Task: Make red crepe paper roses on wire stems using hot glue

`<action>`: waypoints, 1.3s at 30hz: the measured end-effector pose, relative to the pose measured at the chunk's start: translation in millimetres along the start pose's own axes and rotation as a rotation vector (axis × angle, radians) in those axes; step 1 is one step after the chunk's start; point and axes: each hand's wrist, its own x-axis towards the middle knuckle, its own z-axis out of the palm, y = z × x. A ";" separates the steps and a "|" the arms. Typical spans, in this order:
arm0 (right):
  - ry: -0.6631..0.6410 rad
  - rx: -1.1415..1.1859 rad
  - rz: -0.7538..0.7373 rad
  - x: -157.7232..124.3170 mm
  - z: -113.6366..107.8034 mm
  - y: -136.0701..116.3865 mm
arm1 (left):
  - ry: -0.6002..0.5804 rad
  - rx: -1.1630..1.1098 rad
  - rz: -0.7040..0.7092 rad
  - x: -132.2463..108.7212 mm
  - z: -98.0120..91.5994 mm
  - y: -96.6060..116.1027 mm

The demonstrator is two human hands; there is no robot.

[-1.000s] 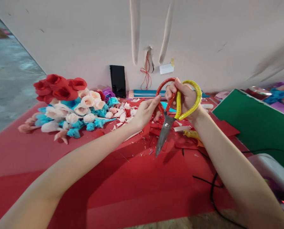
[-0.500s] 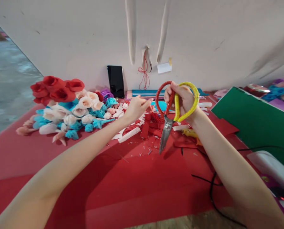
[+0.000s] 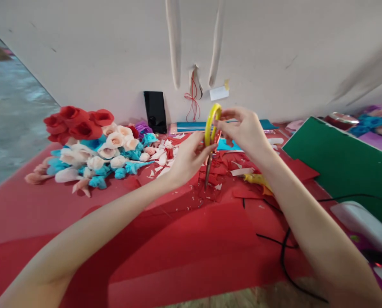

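Scissors (image 3: 208,171) with one yellow and one red handle hang edge-on over the table, blades pointing down. My left hand (image 3: 187,159) closes on the lower part of the handles with thumb and fingers. From the other side, my right hand (image 3: 244,128) pinches the handles higher up. Red paper scraps (image 3: 221,164) lie behind and below the blades, mixed with white paper strips (image 3: 240,172). Left of my left hand is a heap of crepe paper flowers: red ones (image 3: 83,128) on top, cream ones (image 3: 116,140) and blue pieces (image 3: 98,182) lower down.
A black phone (image 3: 155,112) leans against the pale wall (image 3: 114,51). On the right are a green board (image 3: 338,167), a yellow-handled tool (image 3: 257,179) and a black cable (image 3: 283,252). Large red sheets (image 3: 178,244) cover the red table's front.
The scissors have moved left and turned edge-on. My left hand has come in and closed on their handles. My right hand has shifted from gripping through the handles to a fingertip pinch.
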 end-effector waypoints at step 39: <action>-0.714 0.069 0.149 -81.9 9.8 18.2 | -0.688 0.390 0.199 20.4 -31.3 -9.6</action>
